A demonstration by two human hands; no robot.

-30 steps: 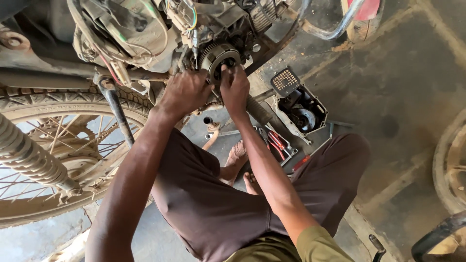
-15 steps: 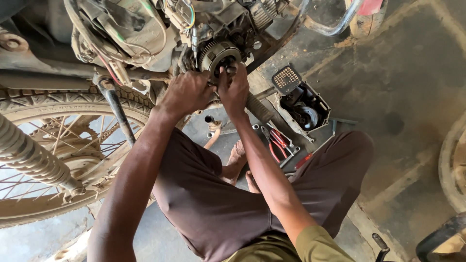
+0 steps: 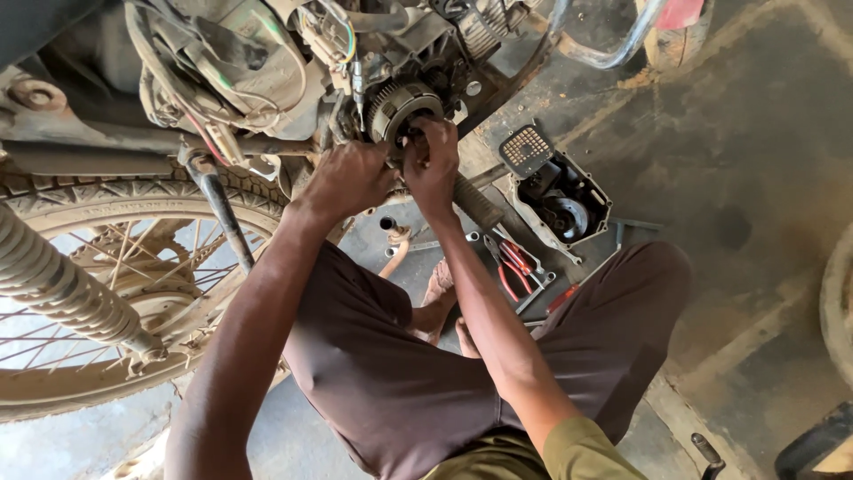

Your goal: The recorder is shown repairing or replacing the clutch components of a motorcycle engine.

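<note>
Both hands were up on the round, toothed grey metal clutch drum (image 3: 402, 108) sticking out of the bike's engine: left hand (image 3: 348, 178) cupped under its rim, right hand (image 3: 433, 158) pinching at its centre. Felt like heavy, greasy steel to me, best gripped by the toothed edge. Wires hung close above, the removed dark engine cover (image 3: 558, 191) and red-handled pliers (image 3: 514, 265) lay on the floor beside my knee.

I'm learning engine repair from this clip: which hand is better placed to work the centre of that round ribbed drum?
Probably the right hand: its fingers already sit on the drum face. The left hand grips lower, beside it.
</note>
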